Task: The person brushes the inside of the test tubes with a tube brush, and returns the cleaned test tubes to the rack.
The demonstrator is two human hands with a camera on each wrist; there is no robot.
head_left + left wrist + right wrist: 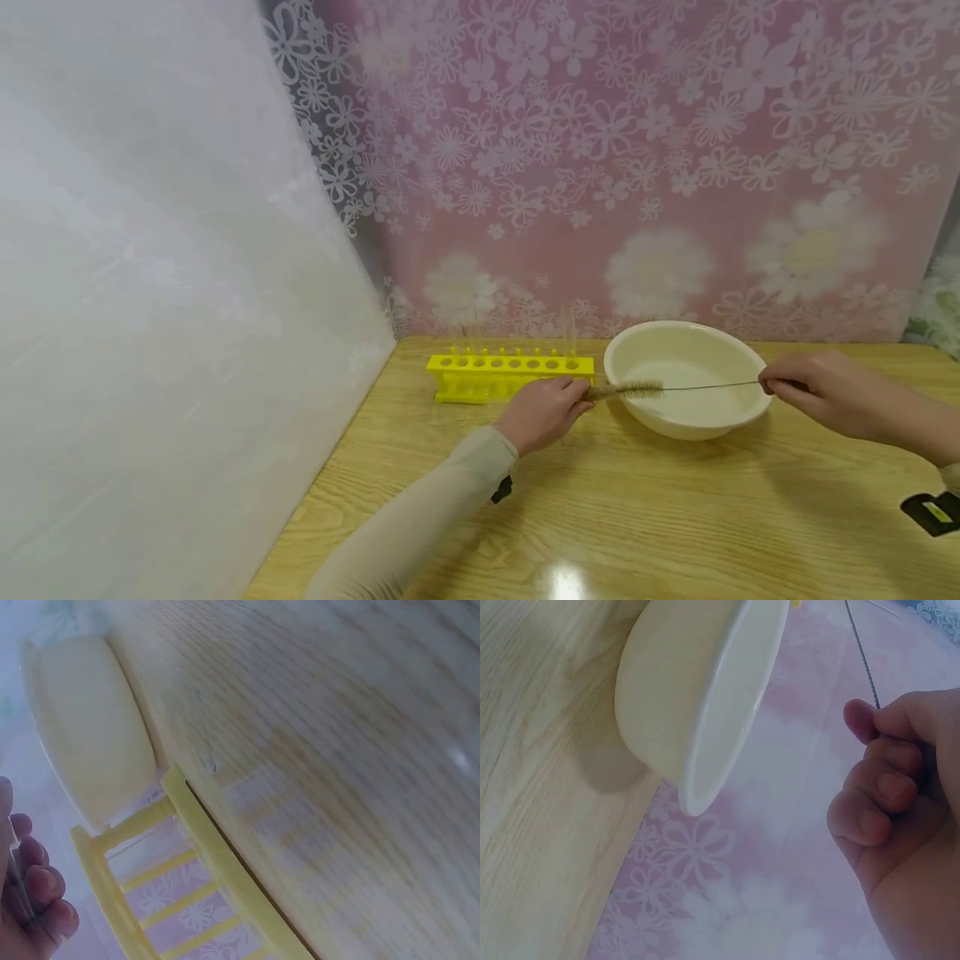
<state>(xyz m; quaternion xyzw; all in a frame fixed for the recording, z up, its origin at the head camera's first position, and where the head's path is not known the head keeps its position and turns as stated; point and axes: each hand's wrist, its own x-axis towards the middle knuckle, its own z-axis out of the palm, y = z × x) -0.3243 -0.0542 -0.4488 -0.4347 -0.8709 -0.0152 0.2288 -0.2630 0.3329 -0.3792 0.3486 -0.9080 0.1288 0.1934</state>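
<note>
My left hand point(546, 412) grips a clear glass test tube point(21, 889) in front of the rack; its fingers curl round the glass in the left wrist view. A test tube brush point(642, 389) with tan bristles lies level between my hands. Its bristle end reaches to the tube's mouth at my left fingers; how far in it goes I cannot tell. Over the basin's right rim, my right hand point(832, 392) pinches the brush's thin twisted wire point(864, 664) between thumb and forefinger. Beneath the brush stands a cream basin point(686, 429).
A yellow test tube rack point(510, 364) stands left of the basin, with several clear tubes upright at its two ends. Behind the wooden table point(637, 517) hangs a pink flowered curtain point(540, 183). A white sheet point(165, 275) closes off the left side.
</note>
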